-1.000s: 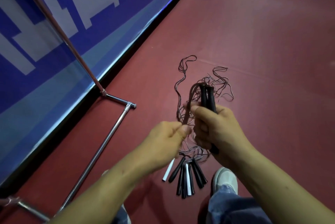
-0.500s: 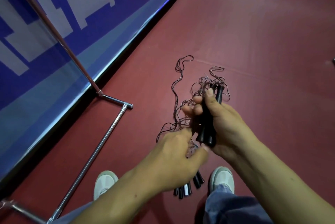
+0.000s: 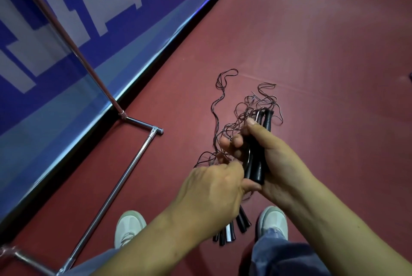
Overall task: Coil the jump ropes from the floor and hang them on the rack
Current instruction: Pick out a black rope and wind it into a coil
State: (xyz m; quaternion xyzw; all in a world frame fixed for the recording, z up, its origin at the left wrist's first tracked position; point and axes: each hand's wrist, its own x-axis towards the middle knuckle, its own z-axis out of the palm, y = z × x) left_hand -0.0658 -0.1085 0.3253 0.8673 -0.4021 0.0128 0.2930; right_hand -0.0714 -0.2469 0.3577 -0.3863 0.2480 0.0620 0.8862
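floor handles (image 3: 242, 222): mostly behind the left hand (image 3: 214, 188), can't count them
left hand: fingertips tucked out of sight, no idea if they're pinching cord
rack (image 3: 124, 177): pole top and near-left foot cut off
cord tangle (image 3: 236, 124): too thin to tell the ropes apart

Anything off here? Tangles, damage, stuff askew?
Yes: the cords beyond the hands are one loose snarl, not coils, strands trailing over the floor. The right hand grips two black handles; the left hand pinches the cords. No damage visible.

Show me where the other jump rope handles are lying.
The spare handles lie on the red floor at the head view's bottom centre, between the left shoe and right shoe, partly hidden behind the left hand.
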